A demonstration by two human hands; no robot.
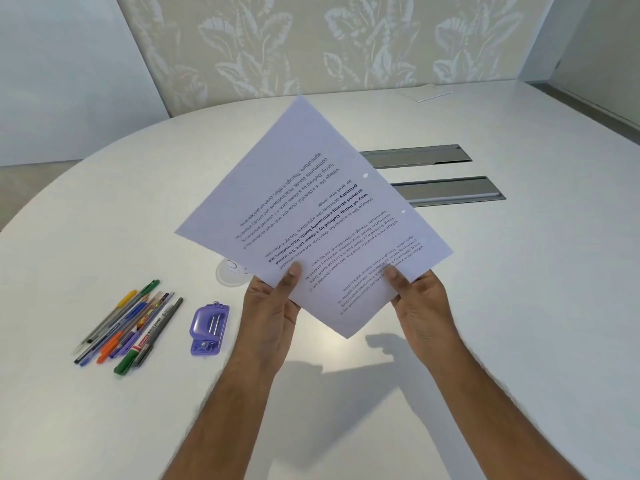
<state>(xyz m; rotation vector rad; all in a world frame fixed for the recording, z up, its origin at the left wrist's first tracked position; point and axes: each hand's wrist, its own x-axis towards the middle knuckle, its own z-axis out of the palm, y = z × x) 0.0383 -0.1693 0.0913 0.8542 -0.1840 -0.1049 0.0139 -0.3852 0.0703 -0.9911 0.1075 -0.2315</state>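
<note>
A white printed sheet of paper (311, 202) is held up above the white table, turned so one corner points down and the text reads upside down. Two punched holes show near its right edge. My left hand (272, 306) pinches the sheet's lower left edge, thumb on top. My right hand (419, 301) pinches the lower right edge the same way. Whether more than one sheet is held cannot be told.
A purple hole punch (209, 329) lies on the table (519, 306) left of my left hand. Several pens and markers (130, 327) lie in a loose pile further left. A round cable grommet (230, 275) sits partly behind the paper. Two grey slot covers (450, 190) lie beyond. A white booklet (424, 92) rests at the far edge.
</note>
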